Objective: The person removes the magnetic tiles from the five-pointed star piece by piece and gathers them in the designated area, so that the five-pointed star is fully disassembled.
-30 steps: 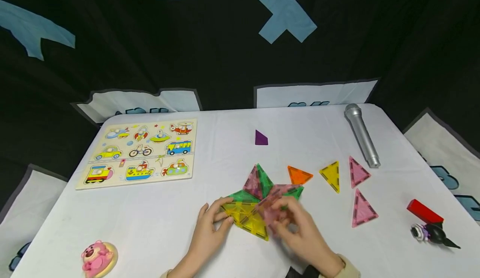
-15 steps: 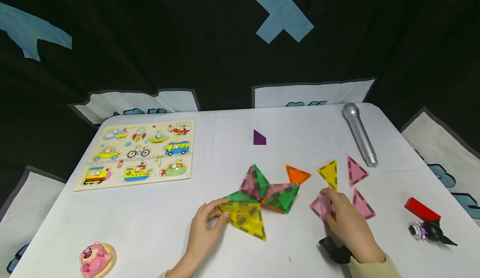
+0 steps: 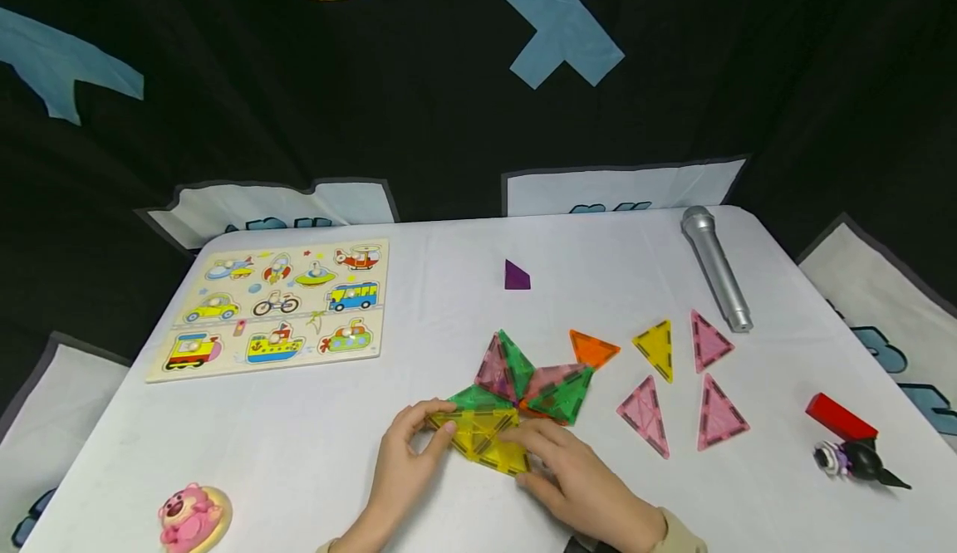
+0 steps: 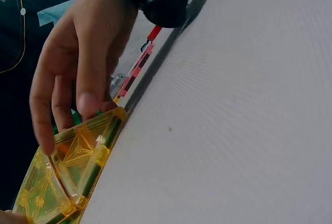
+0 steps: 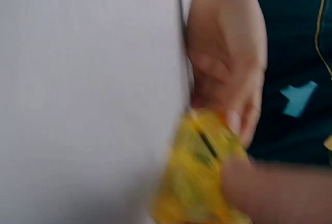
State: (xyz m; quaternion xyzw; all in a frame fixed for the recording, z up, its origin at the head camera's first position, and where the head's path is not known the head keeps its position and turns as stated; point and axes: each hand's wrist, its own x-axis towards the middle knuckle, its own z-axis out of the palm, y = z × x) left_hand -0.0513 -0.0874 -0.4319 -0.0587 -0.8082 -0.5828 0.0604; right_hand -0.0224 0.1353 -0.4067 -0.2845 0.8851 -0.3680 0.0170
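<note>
A star-like build of translucent magnetic tiles sits on the white table, with pink and green tiles at its back and right. Its near part is made of yellow triangular magnetic tiles. My left hand pinches the left corner of this yellow part between thumb and fingers. From the right, my right hand holds the yellow part's other end, thumb at the front edge and fingers over the top. The left wrist view shows the right hand's fingers on the yellow tiles. Blur softens the right wrist view.
Loose to the right lie pink triangle tiles, a yellow triangle and an orange one. Farther out are a silver microphone and a red block. A vehicle puzzle board and pink bear figure are at left.
My right hand carried a pink triangle tile off to the right, laid it beside the other pink tiles, and came back to the yellow tiles. The left hand stayed at its corner.
</note>
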